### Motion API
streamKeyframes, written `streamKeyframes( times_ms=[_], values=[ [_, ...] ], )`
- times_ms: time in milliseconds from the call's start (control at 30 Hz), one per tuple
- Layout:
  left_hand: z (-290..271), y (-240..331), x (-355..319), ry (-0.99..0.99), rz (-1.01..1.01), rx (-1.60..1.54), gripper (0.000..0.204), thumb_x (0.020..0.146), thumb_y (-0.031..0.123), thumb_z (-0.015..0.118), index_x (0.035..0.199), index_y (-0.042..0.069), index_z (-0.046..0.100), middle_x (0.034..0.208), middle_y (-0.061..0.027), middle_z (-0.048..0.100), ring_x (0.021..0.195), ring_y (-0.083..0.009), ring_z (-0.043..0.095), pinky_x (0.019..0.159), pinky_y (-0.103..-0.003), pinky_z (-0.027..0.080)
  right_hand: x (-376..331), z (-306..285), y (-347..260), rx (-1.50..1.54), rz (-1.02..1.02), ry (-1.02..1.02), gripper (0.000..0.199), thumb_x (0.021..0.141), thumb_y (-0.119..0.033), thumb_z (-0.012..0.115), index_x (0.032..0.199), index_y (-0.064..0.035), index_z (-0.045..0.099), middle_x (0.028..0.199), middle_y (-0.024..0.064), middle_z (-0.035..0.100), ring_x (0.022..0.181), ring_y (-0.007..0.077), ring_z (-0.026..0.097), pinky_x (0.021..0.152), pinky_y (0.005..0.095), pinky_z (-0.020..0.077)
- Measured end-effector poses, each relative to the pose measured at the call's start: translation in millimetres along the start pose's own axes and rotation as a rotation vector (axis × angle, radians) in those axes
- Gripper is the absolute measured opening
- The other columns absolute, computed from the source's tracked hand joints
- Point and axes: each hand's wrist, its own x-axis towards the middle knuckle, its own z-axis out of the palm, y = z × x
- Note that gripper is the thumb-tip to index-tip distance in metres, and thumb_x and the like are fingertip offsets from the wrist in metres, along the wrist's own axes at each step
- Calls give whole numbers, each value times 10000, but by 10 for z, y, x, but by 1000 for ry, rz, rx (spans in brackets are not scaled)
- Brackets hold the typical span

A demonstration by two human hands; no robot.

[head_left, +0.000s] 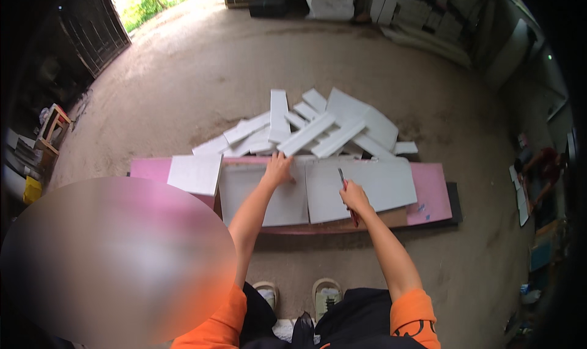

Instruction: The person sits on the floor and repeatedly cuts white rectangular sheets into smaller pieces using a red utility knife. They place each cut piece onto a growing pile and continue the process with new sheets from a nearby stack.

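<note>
My right hand [356, 196] is closed around a red-handled utility knife [351, 214], its thin blade pointing away from me over a white board [373, 187]. Left of that board, across a narrow seam, lies a second white board [257, 193]. Fingers apart, my left hand [279, 168] rests at the far edge of this second board, near the seam. A smaller white piece [194, 173] lies at the left end. Under these boards is a long, low pink-topped surface [433, 193] with a brown strip along its near side.
Beyond the boards, cut white strips [309, 132] lie heaped on the dirt floor [183, 80]. Another person [544, 165] is low at the far right beside pale boards. A wooden frame [54, 129] stands at the left. A large blurred oval [122, 257] hides the lower left.
</note>
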Motion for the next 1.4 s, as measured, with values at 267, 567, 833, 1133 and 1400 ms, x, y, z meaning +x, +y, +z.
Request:
streamKeyframes(
  times_ms=[267,567,833,1133,1400],
  values=[
    [-825,634,-548,52,221,-262,473,695,337,689,1077,125,507,1066,-80,575,1054,-254,495,817,-483,323,-405,-426,93,66,-211,302,286,793,-186,492,954,49,473,764,233,599,610,352,611,636,425,488],
    [-1490,1359,-1242,386,428,118,287,720,250,654,971,183,532,907,53,580,936,-135,517,793,-440,297,-1076,-529,-237,135,-381,434,256,847,-195,442,958,35,420,669,194,595,621,312,621,577,402,490],
    [-956,1017,-1182,449,232,161,277,751,206,608,1009,203,511,915,58,575,942,-155,510,792,-508,282,-1303,-199,-452,-82,-240,275,324,869,-275,437,1011,17,423,873,285,585,878,417,567,769,492,435],
    [-611,887,-996,383,226,103,299,777,233,593,1060,209,500,976,41,583,986,-158,509,897,-594,190,-1170,3,-442,-252,-246,187,313,872,-265,420,1013,14,440,902,260,602,882,409,583,783,488,448],
    [-587,797,-937,461,292,-63,206,810,297,559,983,192,522,871,28,613,911,-147,539,880,-540,187,-1151,12,-557,-190,-263,209,337,877,-309,407,1006,1,441,878,290,584,869,449,558,772,516,433]
  ],
)
